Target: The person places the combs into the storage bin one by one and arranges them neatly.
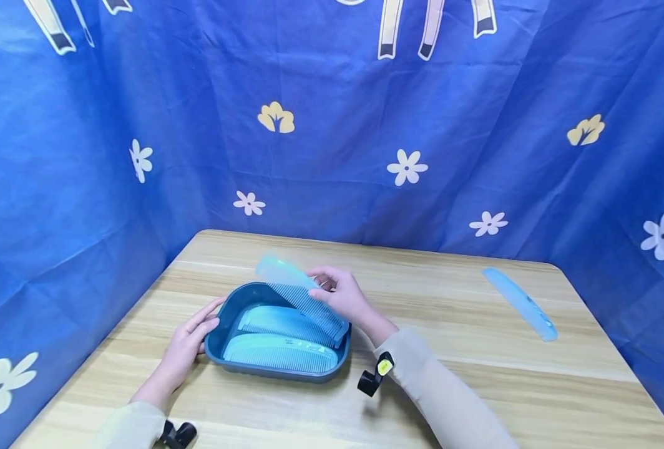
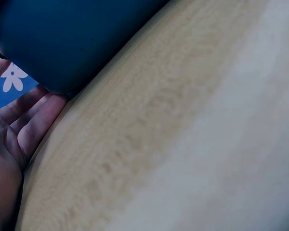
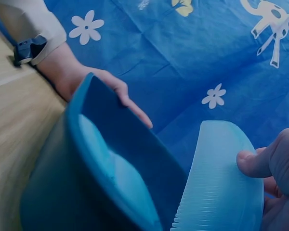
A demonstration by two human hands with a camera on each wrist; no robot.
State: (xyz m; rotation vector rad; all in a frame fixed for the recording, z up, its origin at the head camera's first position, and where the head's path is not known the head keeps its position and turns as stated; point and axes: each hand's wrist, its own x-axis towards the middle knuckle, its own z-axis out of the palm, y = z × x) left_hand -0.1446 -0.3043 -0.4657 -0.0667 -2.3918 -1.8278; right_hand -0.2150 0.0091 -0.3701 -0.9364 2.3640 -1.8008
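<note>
My right hand [image 1: 340,294] pinches a translucent light-blue comb [image 1: 304,298] by its back, thumb on the near face. The comb slants over the right part of a dark blue basin [image 1: 215,349], its teeth towards the basin and its lower right end near the right rim. Two more light-blue combs lie inside, a front comb [image 1: 278,352] and another comb [image 1: 284,319] behind it. At the basin's left side my left hand [image 1: 185,342] holds the rim, its thumb at the edge. In the left wrist view, fingers [image 2: 43,113] touch the outer wall low down.
Another light-blue comb [image 1: 520,304] lies alone on the right of the wooden table [image 1: 444,399]. A blue patterned cloth [image 1: 332,156] hangs behind the table and along its sides.
</note>
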